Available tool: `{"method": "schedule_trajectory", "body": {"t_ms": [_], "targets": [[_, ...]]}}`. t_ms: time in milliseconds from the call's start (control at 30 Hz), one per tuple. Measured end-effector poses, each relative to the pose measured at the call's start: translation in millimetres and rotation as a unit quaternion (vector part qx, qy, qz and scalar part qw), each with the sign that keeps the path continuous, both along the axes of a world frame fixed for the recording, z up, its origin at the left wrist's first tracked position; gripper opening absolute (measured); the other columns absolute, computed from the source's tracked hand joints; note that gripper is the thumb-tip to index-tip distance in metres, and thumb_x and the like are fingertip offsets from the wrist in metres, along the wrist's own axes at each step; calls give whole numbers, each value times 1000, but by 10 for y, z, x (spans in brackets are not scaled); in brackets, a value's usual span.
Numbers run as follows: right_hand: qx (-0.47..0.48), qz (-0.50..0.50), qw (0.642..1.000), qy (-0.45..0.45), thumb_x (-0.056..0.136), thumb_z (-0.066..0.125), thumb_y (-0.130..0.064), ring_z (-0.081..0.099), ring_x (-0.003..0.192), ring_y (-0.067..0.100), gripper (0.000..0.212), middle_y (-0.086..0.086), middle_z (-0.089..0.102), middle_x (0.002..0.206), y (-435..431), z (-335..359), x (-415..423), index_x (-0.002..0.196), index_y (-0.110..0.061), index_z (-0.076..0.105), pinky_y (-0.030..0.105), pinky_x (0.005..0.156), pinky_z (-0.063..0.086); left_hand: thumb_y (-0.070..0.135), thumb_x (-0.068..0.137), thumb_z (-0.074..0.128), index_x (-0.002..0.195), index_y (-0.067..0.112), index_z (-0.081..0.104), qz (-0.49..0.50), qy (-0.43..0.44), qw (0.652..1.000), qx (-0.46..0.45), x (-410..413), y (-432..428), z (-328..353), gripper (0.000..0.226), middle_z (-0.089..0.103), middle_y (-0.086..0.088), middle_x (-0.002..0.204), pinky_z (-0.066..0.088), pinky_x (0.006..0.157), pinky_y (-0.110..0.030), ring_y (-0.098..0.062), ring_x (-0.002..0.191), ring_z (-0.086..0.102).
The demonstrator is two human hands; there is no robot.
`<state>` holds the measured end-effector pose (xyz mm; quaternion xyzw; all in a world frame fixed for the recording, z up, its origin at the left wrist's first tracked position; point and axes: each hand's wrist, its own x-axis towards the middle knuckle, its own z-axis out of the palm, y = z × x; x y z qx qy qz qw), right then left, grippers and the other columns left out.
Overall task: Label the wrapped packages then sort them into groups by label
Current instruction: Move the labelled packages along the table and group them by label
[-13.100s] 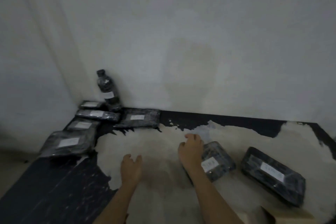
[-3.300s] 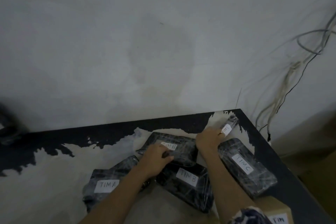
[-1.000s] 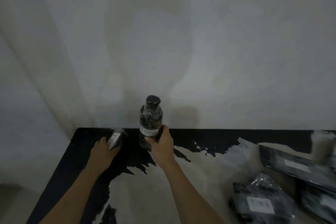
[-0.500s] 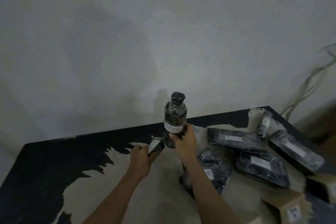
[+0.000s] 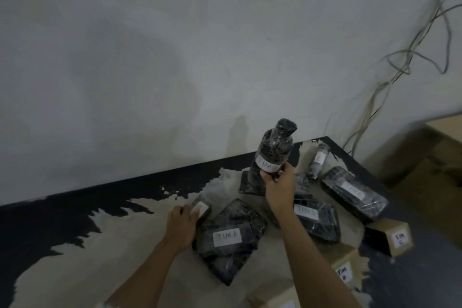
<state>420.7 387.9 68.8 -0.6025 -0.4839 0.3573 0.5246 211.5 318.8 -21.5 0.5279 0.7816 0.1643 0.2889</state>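
Right hand (image 5: 277, 187) gripped the wrapped bottle (image 5: 273, 155) upright over the packages (image 5: 316, 222) on the table (image 5: 125, 245), my left hand (image 5: 181, 222) held a small packet (image 5: 201, 207); slick film could let the bottle slip and topple.

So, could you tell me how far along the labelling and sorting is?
Labelling looks mostly done: packages such as the flat pack marked TIM A carry labels. In hand: the right hand holds the wrapped bottle, the left hand a small packet. Left: both need placing; whether the groups are final is unclear.
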Motion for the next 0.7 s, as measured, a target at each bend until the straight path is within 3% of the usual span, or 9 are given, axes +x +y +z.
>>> {"method": "schedule_trajectory", "body": {"t_ms": [133,300,400,500,700], "targets": [[1,-13,1000,-11,85,63,1,54,117,26,42,13,57,125,285,28,301,124,-2,47,28,98,42,38,100,29,146,7,25,85,23,996,34,73,-17,-1,56,30,-19,149,21,115,-43,-34,137,29],[-31,-40,997,-56,86,63,2,46,116,24,48,12,42,129,690,29,626,129,3,42,21,93,39,43,98,32,146,10,27,148,48,986,52,309,10,67,59,25,-17,152,16,117,-44,-33,140,23],[-44,-24,993,-110,85,65,-2,46,120,35,51,19,40,134,942,-75,754,130,2,41,36,104,38,43,97,34,146,11,27,165,55,982,71,426,45,92,59,21,-15,154,13,118,-43,-31,142,19],[-46,-7,988,-150,83,69,-8,49,118,38,50,21,46,129,1167,-183,829,127,0,46,48,102,42,43,97,35,146,12,27,172,54,980,80,558,60,120,58,18,-12,155,10,118,-43,-30,143,16],[-72,41,984,-160,89,59,-3,56,113,34,31,21,60,121,1429,-330,975,119,5,54,37,94,42,43,96,39,143,17,33,196,58,975,93,794,58,93,54,23,-12,153,10,117,-44,-29,142,18]]}}
